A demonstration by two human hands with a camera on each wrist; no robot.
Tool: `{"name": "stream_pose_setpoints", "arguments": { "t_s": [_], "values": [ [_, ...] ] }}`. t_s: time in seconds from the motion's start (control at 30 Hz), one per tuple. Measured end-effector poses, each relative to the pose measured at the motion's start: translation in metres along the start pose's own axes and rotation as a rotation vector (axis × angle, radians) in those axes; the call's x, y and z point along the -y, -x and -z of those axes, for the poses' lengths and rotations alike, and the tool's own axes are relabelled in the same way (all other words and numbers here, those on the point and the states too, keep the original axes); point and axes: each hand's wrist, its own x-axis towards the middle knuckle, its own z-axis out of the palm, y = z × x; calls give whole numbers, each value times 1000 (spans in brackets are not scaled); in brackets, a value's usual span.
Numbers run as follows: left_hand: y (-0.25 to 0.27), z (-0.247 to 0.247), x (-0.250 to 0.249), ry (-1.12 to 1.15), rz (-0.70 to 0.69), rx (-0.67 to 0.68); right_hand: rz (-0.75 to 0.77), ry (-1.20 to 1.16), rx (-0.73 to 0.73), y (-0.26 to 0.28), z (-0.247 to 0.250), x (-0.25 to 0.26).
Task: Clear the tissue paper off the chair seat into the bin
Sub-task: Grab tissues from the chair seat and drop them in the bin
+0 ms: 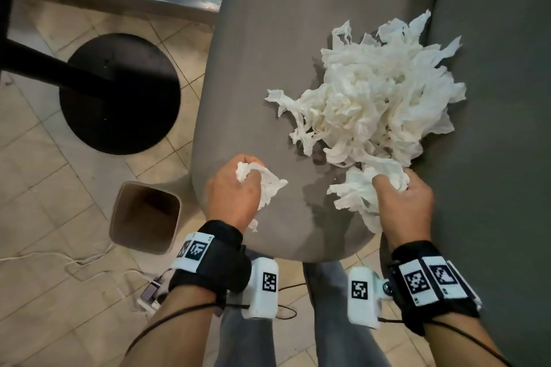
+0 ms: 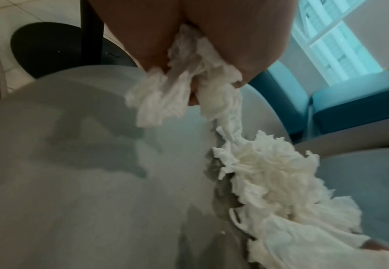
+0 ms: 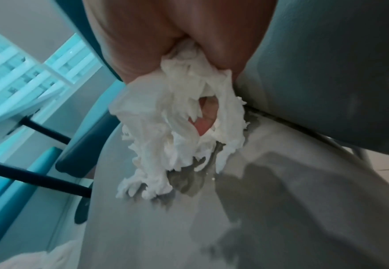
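A big heap of torn white tissue paper [image 1: 375, 92] lies on the grey chair seat [image 1: 262, 68], toward its right side. My left hand [image 1: 235, 188] grips a wad of tissue [image 1: 262, 182] over the seat's front left part; the same wad [image 2: 189, 87] hangs from my fist in the left wrist view. My right hand [image 1: 402, 199] grips another bunch of tissue [image 1: 357, 194] at the heap's near edge, with strips [image 3: 179, 127] dangling from the fist. The brown bin [image 1: 146, 217] stands open on the floor, left of the seat's front corner.
A black round table base [image 1: 119, 92] with its post stands on the tiled floor left of the chair. The dark grey chair back [image 1: 492, 98] rises at the right. White cables [image 1: 74, 262] lie on the floor by the bin. My legs are below the seat's front edge.
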Motion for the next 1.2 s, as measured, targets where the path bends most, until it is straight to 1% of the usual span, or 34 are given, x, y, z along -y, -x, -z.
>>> {"name": "stream_pose_setpoints", "arguments": {
  "t_s": [0.13, 0.2, 0.33, 0.43, 0.53, 0.6, 0.67, 0.77, 0.9, 0.97, 1.03, 1.13, 1.2],
  "values": [
    [25, -13, -15, 81, -7, -16, 101, -39, 64, -3, 8, 12],
    [37, -18, -15, 117, -1, -16, 121, -55, 124, -2, 9, 19],
    [60, -19, -2, 198, 40, 7, 202, -71, 336, 9, 3, 34],
    [80, -11, 17, 271, 99, 5, 236, -62, 475, 30, -12, 44],
    [99, 6, 43, 495, 203, 1, 256, 11, 626, 61, -35, 49],
    [112, 22, 67, 591, 256, -14, 282, 68, 664, 86, -55, 49],
    [121, 37, 97, 621, 254, -58, 292, 125, 669, 113, -79, 47],
    [128, 60, 150, 591, 240, -162, 341, 232, 707, 148, -121, 34],
    [129, 85, 224, 542, 332, -269, 401, 383, 787, 183, -182, 8],
    [126, 97, 258, 507, 387, -265, 442, 418, 834, 199, -213, -4],
    [120, 106, 289, 506, 417, -218, 493, 501, 885, 215, -243, -16],
    [103, 115, 331, 579, 434, -153, 551, 589, 950, 236, -286, -36],
    [87, 118, 356, 602, 426, -156, 596, 628, 977, 247, -316, -49]
  ]
}}
